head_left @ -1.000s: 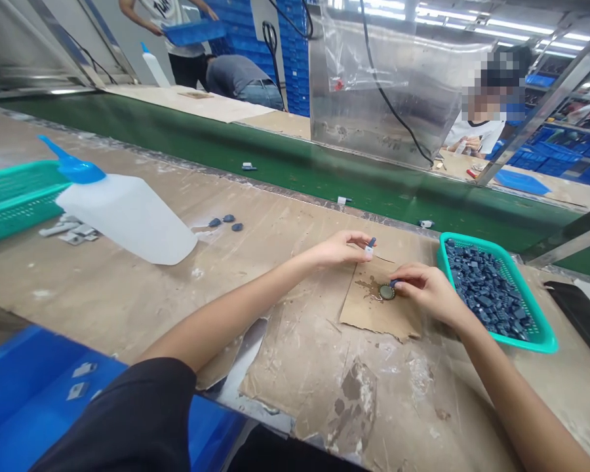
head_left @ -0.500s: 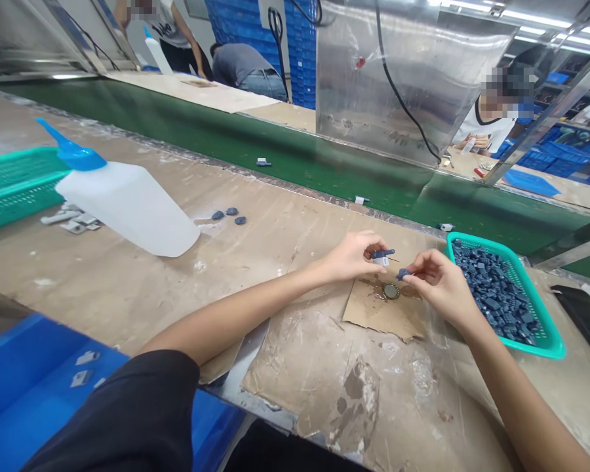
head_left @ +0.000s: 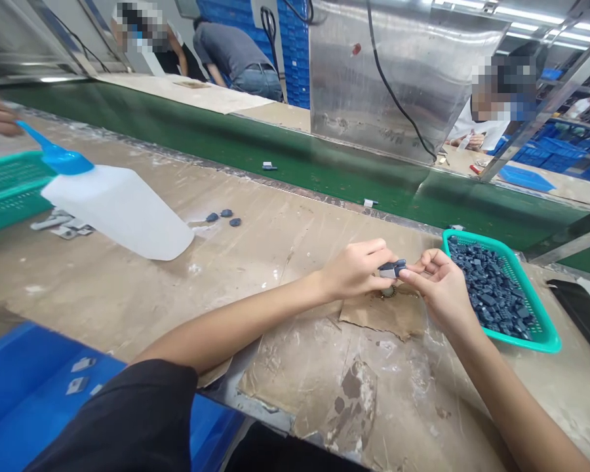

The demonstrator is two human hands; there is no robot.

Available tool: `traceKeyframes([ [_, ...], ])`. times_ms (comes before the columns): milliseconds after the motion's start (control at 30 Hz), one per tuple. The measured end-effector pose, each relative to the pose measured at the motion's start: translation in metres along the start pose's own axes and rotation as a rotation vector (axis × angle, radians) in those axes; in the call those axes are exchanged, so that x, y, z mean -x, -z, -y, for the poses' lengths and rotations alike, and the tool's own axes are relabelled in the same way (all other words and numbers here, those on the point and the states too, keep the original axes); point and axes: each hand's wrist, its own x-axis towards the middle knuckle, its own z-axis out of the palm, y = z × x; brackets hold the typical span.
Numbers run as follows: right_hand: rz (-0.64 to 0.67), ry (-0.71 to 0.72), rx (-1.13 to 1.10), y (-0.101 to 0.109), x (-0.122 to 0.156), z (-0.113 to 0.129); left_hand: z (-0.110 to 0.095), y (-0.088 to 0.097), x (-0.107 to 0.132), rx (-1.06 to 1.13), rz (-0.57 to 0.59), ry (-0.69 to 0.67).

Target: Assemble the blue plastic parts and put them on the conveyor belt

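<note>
My left hand (head_left: 356, 269) pinches a small white part with dark blue plastic on it (head_left: 386, 272). Its tip meets a small dark blue plastic piece (head_left: 399, 265) held in the fingertips of my right hand (head_left: 437, 285). Both hands hover over a torn piece of cardboard (head_left: 383, 316) stained with brown liquid. A round dish or cap (head_left: 387, 292) on it is mostly hidden under my fingers. To my right stands a teal plastic basket (head_left: 516, 339) heaped with dark blue plastic parts (head_left: 494, 292).
A large plastic bottle with a blue nozzle (head_left: 113, 213) lies left on the worn bench, near a teal basket (head_left: 10, 190) and small dark blue pieces (head_left: 223, 217). Beyond runs a green conveyor belt (head_left: 324, 177). People work farther off. A blue tray (head_left: 29, 406) sits lower left.
My hands have come together from either side, bringing the white part and blue piece into contact above the cardboard. My fingers now cover most of the round dish.
</note>
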Motion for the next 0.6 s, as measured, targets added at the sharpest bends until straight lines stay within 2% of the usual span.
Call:
traceKeyframes([
  [133, -0.012, 0.083, 0.065, -0.006, 0.003, -0.007, -0.006, -0.001, 0.004, -0.122, -0.022, -0.054],
  [233, 0.002, 0.154, 0.251, -0.001, -0.005, -0.005, 0.001, -0.007, -0.002, -0.122, 0.028, -0.039],
  [333, -0.034, 0.347, 0.622, 0.024, -0.019, 0.006, 0.035, -0.015, -0.027, -0.106, 0.159, 0.089],
  [400, -0.130, 0.455, 0.909, 0.051, -0.029, 0.015, 0.069, -0.020, -0.049, -0.169, 0.261, 0.270],
  [500, -0.204, 0.400, 1.203, 0.094, -0.041, 0.020, 0.118, -0.019, -0.078, -0.260, 0.287, 0.559],
  [567, -0.189, 0.327, 1.263, 0.114, -0.046, 0.020, 0.134, -0.010, -0.089, -0.293, 0.256, 0.627],
  [600, -0.189, 0.301, 1.256, 0.120, -0.047, 0.021, 0.136, -0.003, -0.091, -0.299, 0.227, 0.622],
])
